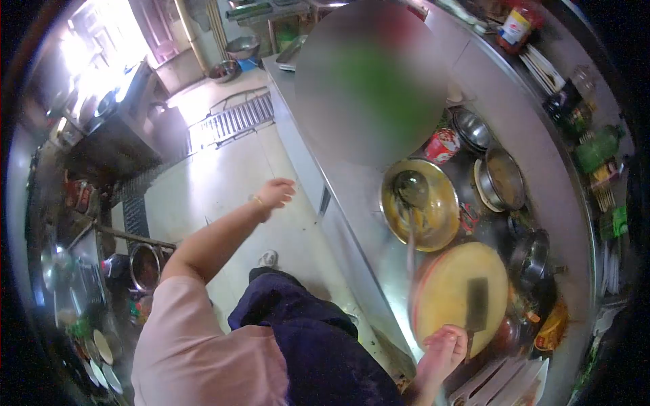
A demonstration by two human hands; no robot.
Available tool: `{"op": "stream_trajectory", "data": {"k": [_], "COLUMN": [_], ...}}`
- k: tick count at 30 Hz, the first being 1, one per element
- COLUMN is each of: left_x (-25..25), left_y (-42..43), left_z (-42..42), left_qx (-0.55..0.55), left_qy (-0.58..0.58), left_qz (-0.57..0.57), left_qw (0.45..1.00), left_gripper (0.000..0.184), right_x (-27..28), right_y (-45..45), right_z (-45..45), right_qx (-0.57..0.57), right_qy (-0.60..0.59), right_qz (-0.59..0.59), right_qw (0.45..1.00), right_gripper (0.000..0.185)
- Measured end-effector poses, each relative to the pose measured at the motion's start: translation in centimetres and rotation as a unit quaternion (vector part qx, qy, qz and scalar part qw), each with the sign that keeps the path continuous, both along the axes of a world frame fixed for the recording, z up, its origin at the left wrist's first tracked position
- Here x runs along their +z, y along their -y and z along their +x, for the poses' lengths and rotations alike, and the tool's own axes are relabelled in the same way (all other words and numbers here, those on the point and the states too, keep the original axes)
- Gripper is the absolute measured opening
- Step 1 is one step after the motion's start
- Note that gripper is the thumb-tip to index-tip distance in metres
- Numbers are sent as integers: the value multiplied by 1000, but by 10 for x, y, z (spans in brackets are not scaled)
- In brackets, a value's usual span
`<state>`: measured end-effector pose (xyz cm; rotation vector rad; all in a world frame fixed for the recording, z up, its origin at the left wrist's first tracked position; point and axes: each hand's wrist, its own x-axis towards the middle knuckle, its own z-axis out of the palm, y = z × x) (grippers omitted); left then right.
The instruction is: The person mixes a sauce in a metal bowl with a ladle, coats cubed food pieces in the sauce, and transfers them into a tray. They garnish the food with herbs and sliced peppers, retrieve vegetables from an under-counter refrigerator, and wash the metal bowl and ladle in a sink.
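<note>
My left hand point(276, 194) hangs in the air over the tiled floor, fingers loosely bent and slightly apart, with nothing in it. At the counter, my right hand point(445, 345) is by the near edge of a round cutting board point(443, 281), its fingers curled in. A cleaver point(477, 301) lies on the board, handle towards me and close beside my right fingers; I cannot tell whether they touch it. Beyond the board sits a metal bowl point(443, 193) with yellowish residue inside. A ladle point(411, 188) rests in that bowl, its long handle reaching over the rim towards me.
Along the steel counter point(365, 230) stand a red-and-white tub point(442, 145), steel bowls point(474, 128), a pot point(504, 179) and a dark pan point(531, 254). White trays point(501, 382) lie near my right hand. A drain grate point(230, 126) crosses the floor. A large blur covers the counter's far part.
</note>
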<state>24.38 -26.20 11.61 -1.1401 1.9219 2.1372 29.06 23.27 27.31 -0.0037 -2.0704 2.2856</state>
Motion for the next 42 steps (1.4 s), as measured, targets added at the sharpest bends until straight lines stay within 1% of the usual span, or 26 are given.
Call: {"op": "stream_trajectory", "data": {"k": [2,4,5,7,9,10,11,13,15,18,19,22,23,26,27,28,29,30,31,32,33,34,36,38,39,42], "left_x": [-51,-76,-98,-139,-159,-167,-181,-220,-238,-236,-231,-180,-180,-212,-193,-217,-210,-202,-205,-185,-156,-143,-132,-127,-147,-337], "left_y": [10,12,12,10,7,4,-1,-5,-15,-33,-31,11,19,78,122,152,192,232,271,312,352,382,443,479,485,438], "left_z": [-21,-51,-66,-96,-124,-138,-148,-165,-168,-172,-171,-148,-125,-2,36,83,120,148,178,190,193,195,202,178,156,106], "left_qx": [-92,-90,-21,123,234,287,304,348,328,348,358,403,417,298,198,126,71,66,81,64,16,50,6,19,25,-47], "left_qy": [30,100,91,84,92,100,107,110,87,19,-10,149,175,63,145,123,141,190,141,129,100,136,183,127,105,129], "left_qz": [4,120,225,418,538,589,625,683,715,722,716,688,633,678,570,525,461,239,109,-3,-49,-94,-317,-433,-469,-505], "left_qw": [995,984,970,896,805,749,711,633,612,597,599,585,628,669,784,833,873,950,981,990,994,985,931,892,877,852], "left_gripper": [28,40,47,62,73,79,80,85,93,96,96,91,82,73,67,59,53,56,59,62,61,58,56,63,66,66], "right_x": [-2,-18,-24,-18,-15,-10,10,15,14,-7,-37,-42,-47,-69,-78,-88,-109,-122,-137,-155,-179,-208,-267,-320,-337,-386], "right_y": [59,108,135,196,237,255,265,290,315,338,322,354,363,386,393,395,389,390,397,405,414,420,425,443,457,473], "right_z": [14,29,37,54,71,73,73,67,51,33,38,7,0,-21,-26,-31,-34,-41,-51,-60,-68,-77,-92,-112,-125,-174], "right_qx": [-13,-52,-58,-66,-19,3,78,22,28,66,56,180,184,217,243,271,302,336,367,398,412,423,433,389,359,204], "right_qy": [7,28,35,81,99,111,143,202,190,232,203,167,174,178,171,167,149,175,200,224,233,250,294,354,379,443], "right_qz": [24,53,66,103,176,211,324,367,439,432,314,383,359,329,348,367,364,372,380,389,375,379,394,365,331,214], "right_qw": [1000,997,996,989,979,971,932,908,877,869,926,891,899,901,889,874,868,848,825,800,797,784,756,768,786,847], "right_gripper": [15,15,15,14,13,13,21,15,16,16,12,11,11,11,11,11,11,10,10,10,12,14,21,33,33,34]}}
